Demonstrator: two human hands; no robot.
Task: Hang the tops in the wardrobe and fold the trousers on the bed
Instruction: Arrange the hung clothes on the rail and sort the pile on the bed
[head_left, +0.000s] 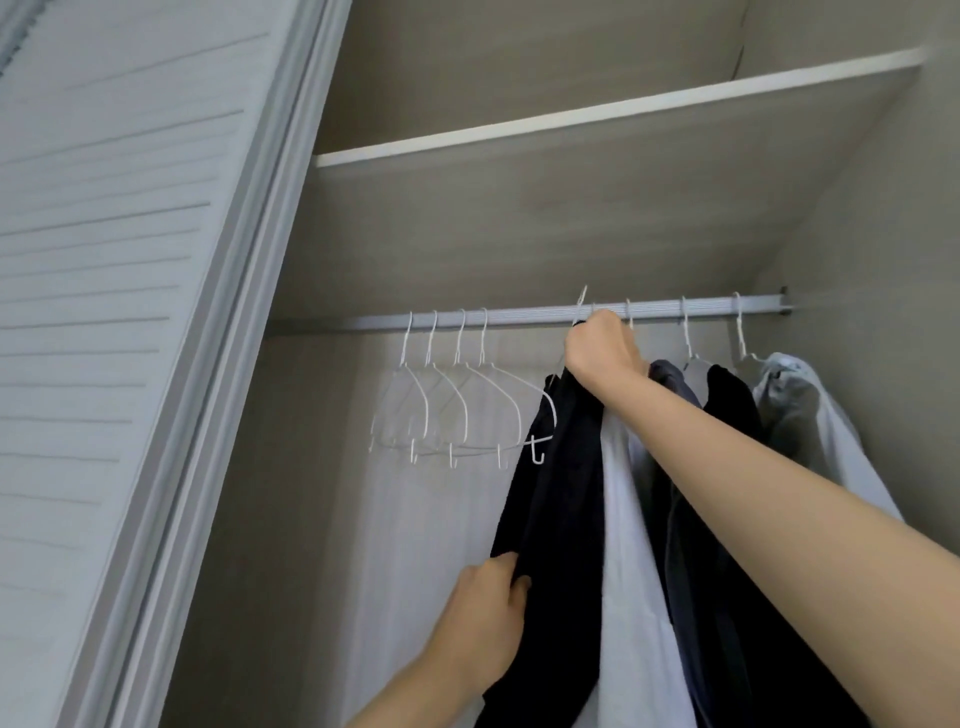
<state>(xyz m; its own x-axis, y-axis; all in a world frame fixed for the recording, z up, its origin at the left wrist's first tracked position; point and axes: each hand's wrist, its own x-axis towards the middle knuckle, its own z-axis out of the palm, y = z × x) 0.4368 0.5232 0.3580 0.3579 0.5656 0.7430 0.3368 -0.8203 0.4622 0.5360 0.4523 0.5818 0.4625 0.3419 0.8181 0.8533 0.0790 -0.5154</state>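
Note:
A black top (558, 483) hangs from a white wire hanger whose hook (581, 301) sits at the metal wardrobe rail (519, 315). My right hand (602, 353) grips that hanger's neck and the top's collar just under the rail. Lower down, my left hand (483, 618) pinches the black top's left edge. To the right, a white top (631, 571), a dark grey one (675, 384), another black one (732, 400) and a pale blue-grey one (800, 410) hang on the same rail.
Several empty white wire hangers (457, 405) hang on the rail to the left of the black top. A shelf (597, 114) runs above the rail. The louvred wardrobe door (104, 312) stands at the left.

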